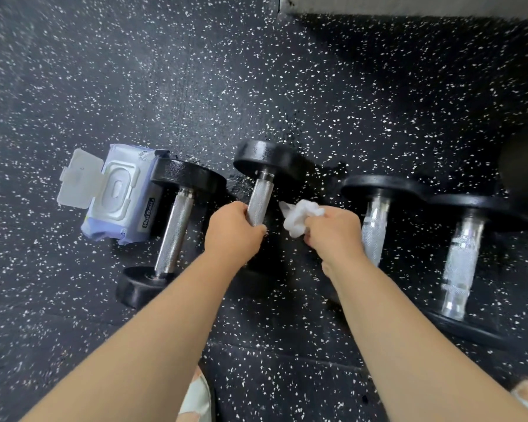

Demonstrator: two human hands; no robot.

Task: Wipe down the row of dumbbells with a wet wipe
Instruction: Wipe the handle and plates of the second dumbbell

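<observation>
Several black dumbbells with knurled metal handles lie in a row on the speckled rubber floor. My left hand (232,231) grips the handle of the second dumbbell (261,193), whose near end is hidden under my arm. My right hand (336,233) holds a crumpled white wet wipe (299,216) just right of that handle, apart from it. The first dumbbell (174,233) lies to the left. A third dumbbell (375,226) and a fourth dumbbell (461,260) lie to the right, their handles shiny.
An open pack of wet wipes (116,193) with its white lid flipped up lies left of the first dumbbell. A grey wall base (409,4) runs along the top right. A dark round object (525,166) sits at the right edge.
</observation>
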